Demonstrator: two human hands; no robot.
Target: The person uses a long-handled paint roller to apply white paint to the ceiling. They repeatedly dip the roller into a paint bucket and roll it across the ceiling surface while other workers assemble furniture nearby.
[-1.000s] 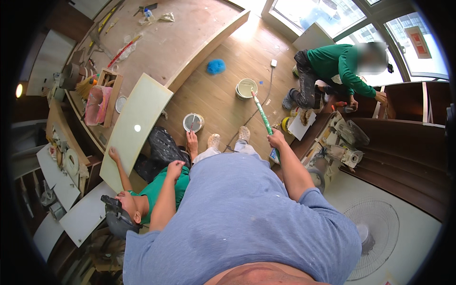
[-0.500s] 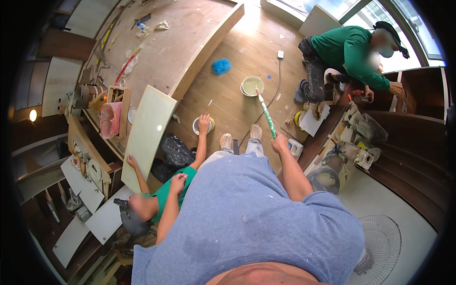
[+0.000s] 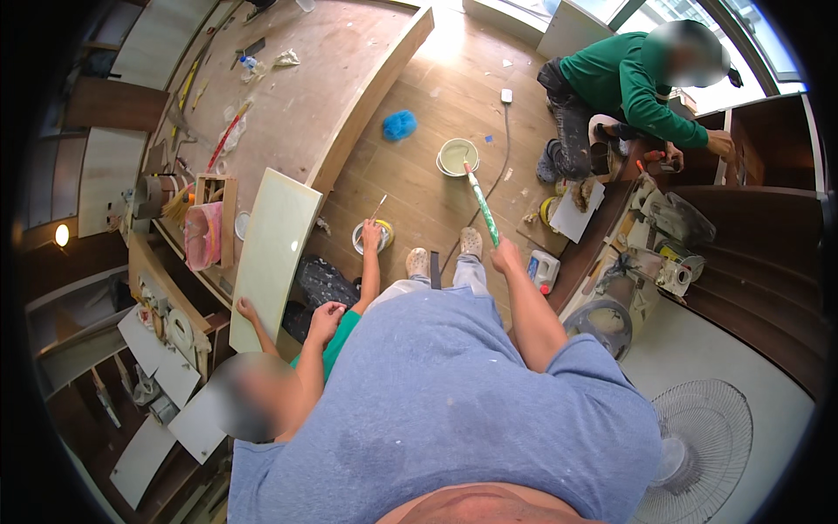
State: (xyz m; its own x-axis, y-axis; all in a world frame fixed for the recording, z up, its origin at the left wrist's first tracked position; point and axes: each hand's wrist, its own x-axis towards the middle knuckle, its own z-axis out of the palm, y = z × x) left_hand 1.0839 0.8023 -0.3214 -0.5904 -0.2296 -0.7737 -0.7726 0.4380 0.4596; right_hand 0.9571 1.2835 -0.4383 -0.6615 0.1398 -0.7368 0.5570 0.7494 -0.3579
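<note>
My right hand [image 3: 504, 254] is wrapped round the upper end of a green-and-white pole [image 3: 485, 212]. From there the pole slants away to the far left, and its reddish lower end dips into a white bucket [image 3: 453, 159] of pale, creamy material on the floor. My left hand [image 3: 327, 320] is raised beside my left side, fingers pinched together; what they hold, if anything, is too small to make out. Just beyond it, a co-worker in green rests one hand on a pale panel [image 3: 278, 236] and holds a thin stick [image 3: 379, 206] over an open can [image 3: 358, 237].
Another co-worker in green [image 3: 624, 79] crouches at a dark cabinet [image 3: 768, 210] at the far right. A cable [image 3: 508, 140] runs across the wooden floor near a blue fluffy clump [image 3: 400, 125]. A white jug [image 3: 543, 271] stands right of my hand; a fan [image 3: 698, 445] is nearer.
The view has shifted slightly. My right hand still grips the pole, whose end stays in the bucket. The crouching co-worker's head has turned, and the nearer co-worker's head has moved closer to my left arm.
</note>
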